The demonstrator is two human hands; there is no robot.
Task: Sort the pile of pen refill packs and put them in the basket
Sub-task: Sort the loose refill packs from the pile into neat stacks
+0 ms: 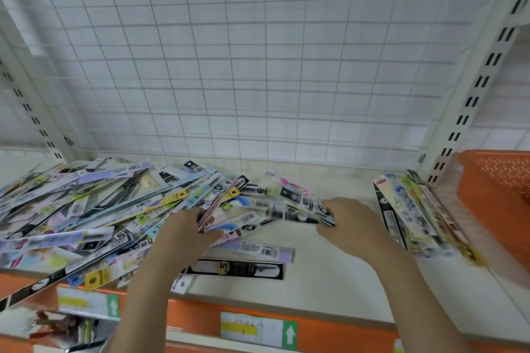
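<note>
White wire-grid shelf (329,266) carries a big pile of refill packs (86,209) on its left. My left hand (183,231) pinches a thin pack (218,203); my right hand (348,223) pinches a blurred pack (298,216). Sorted stack (413,215) lies just beside the orange basket (499,195) at right.

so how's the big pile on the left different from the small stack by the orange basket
The big pile sprawls over the shelf's left half, packs crossing at many angles; the small stack holds far fewer, lying roughly parallel. Both hands, left hand and right hand, work at the pile's edge; the stack lies untouched beside the orange basket. Both hold long, narrow printed packs.
</note>
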